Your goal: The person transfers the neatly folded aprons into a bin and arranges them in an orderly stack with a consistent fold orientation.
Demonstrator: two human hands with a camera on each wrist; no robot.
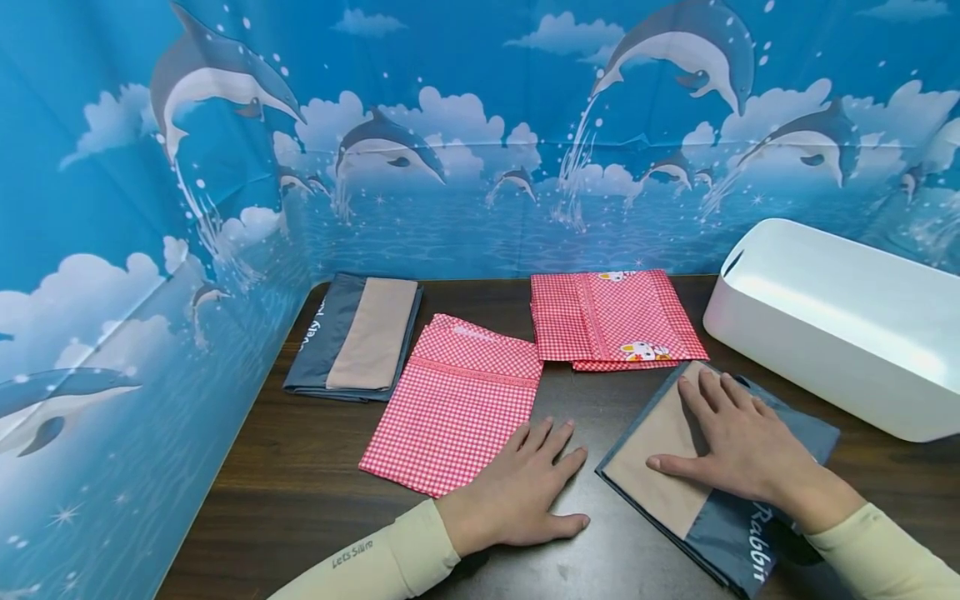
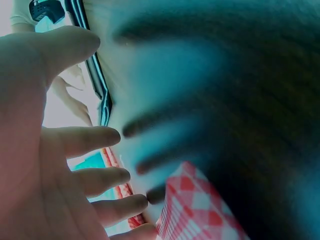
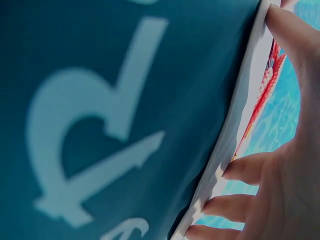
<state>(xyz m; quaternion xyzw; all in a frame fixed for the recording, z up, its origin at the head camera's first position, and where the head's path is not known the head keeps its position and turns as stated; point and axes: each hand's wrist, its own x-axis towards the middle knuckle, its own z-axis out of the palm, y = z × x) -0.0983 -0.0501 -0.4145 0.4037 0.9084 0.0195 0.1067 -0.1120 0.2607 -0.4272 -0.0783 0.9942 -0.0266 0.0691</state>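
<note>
My right hand (image 1: 742, 442) lies spread on a folded grey cloth (image 1: 652, 479) with a beige panel and white "Rabbit" lettering. In the right wrist view, its fingertips (image 3: 242, 168) rest on the pale panel. My left hand (image 1: 521, 492) is spread palm down low over the dark table, holding nothing. Its fingers reach the lower right corner of a folded red-and-white checked cloth (image 1: 465, 408). In the left wrist view, that cloth's corner (image 2: 192, 200) shows just beyond the fingertips, and the fingers cast shadows on the table.
A second folded red checked cloth (image 1: 615, 321) with rabbit prints lies at the back centre. Another folded grey-and-beige cloth (image 1: 367, 333) is at the back left. A white open bin (image 1: 810, 358) stands at the right. A dolphin-print curtain (image 1: 450, 208) borders the back and left.
</note>
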